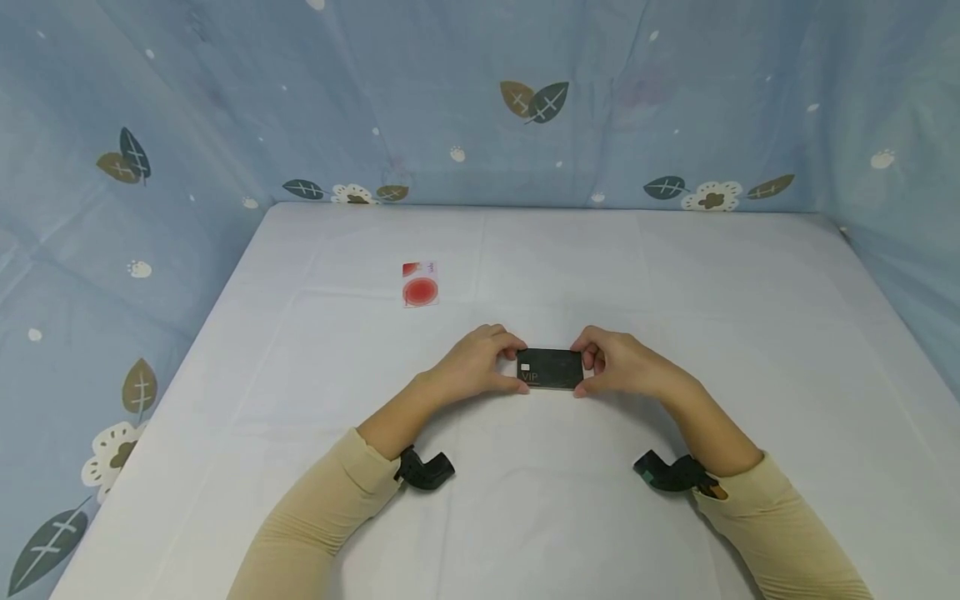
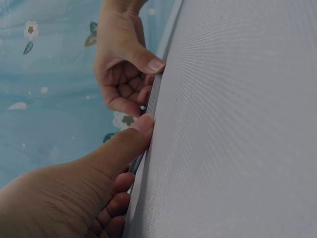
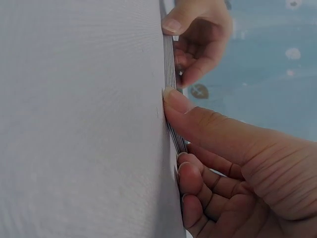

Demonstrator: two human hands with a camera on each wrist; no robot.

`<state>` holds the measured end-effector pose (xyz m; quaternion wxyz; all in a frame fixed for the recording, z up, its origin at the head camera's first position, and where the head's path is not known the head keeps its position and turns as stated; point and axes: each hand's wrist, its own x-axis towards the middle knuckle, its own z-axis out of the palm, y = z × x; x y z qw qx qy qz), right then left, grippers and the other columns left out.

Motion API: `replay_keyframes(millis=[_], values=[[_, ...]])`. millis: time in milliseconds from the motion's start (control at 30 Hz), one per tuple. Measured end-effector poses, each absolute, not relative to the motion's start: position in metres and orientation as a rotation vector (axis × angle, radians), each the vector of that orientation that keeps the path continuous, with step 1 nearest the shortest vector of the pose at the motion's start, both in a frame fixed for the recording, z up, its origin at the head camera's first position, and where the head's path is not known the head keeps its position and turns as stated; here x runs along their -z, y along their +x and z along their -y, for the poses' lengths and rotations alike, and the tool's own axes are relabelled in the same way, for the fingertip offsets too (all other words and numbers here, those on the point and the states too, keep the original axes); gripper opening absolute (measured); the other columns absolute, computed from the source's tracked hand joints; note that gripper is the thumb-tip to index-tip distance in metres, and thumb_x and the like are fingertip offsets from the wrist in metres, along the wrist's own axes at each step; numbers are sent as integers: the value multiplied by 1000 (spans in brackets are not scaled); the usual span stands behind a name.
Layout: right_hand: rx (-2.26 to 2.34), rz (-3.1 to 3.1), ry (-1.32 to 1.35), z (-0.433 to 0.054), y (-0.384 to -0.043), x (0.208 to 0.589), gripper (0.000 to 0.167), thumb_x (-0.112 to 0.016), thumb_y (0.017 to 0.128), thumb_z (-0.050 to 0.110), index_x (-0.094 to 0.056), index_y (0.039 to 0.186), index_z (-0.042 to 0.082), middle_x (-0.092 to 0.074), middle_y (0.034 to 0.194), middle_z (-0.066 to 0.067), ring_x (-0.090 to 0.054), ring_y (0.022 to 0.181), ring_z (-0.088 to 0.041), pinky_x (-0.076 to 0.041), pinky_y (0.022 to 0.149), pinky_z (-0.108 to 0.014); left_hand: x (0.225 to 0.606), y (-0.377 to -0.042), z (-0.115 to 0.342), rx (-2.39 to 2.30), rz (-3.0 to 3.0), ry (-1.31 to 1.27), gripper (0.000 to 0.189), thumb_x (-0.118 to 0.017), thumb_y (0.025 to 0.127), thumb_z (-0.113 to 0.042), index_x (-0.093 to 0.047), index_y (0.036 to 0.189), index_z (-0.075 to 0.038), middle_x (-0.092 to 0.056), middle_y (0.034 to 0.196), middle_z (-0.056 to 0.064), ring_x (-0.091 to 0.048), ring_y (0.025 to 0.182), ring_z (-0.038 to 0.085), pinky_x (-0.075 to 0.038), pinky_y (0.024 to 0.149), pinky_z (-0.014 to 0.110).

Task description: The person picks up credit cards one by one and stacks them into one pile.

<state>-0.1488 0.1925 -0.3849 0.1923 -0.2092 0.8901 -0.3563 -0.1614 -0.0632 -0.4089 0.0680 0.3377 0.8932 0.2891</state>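
A stack of cards [image 1: 553, 371] lies flat on the white cloth, its top card black with "VIP" printed on it. My left hand [image 1: 478, 363] holds the stack's left end between thumb and fingers. At the opposite end, my right hand [image 1: 624, 363] grips it the same way. Both thumbs are on the near long edge. From the side, the right wrist view shows the layered edges of the stack [image 3: 170, 62], several cards thick and lined up. Farther back and to the left lies a single white card with red circles [image 1: 420, 287], apart from both hands.
A white cloth [image 1: 750, 317] covers the table. Blue fabric [image 1: 450, 100] with leaf and flower prints hangs behind it and at both sides. Black wrist devices [image 1: 427, 471] sit at the cuffs of the beige sleeves.
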Motion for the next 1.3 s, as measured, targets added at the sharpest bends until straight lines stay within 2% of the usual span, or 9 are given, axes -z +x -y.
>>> replay_keyframes(millis=[700,1067,1300], values=[[992,-2484,-559,-192,-153,386,60,-86,65,17,-54,113,1,-54,85,-6,-48,74,-17,-42,61,-25,415,-169,69,-965,-2626,1027,61,-87,64,-34,-63,114,-8,-56,91,-1,-49,87,13,-40,82,29],[1006,-2462,-517,-198,-146,376,70,-83,68,17,-50,128,0,-55,91,-7,-51,79,-18,-45,65,-25,415,-162,75,-1112,-2548,910,70,-86,66,-30,-59,124,-4,-59,98,1,-52,92,14,-43,88,28],[1072,-2550,-575,-194,-140,371,73,-83,71,29,-50,132,4,-57,96,-4,-54,82,-17,-46,69,-25,412,-160,84,-1178,-2564,824,70,-87,66,-29,-58,125,-6,-61,102,0,-56,95,13,-45,89,28]])
